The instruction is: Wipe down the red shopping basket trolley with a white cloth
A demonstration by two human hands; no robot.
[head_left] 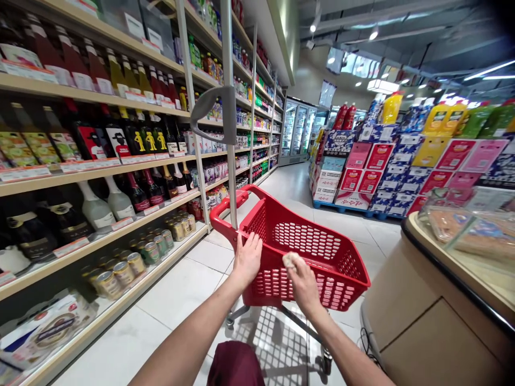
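Red cart (289, 215) just ahead of my hands; my left hand (248, 258) lies open on its rim, my right hand (303, 284) pinches a pale cloth (289, 260). Pressing hard could roll it.

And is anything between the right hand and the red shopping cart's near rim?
Only the pale cloth-like wad held by the right hand, at the near rim of the red shopping cart; nothing else visible blocks it.
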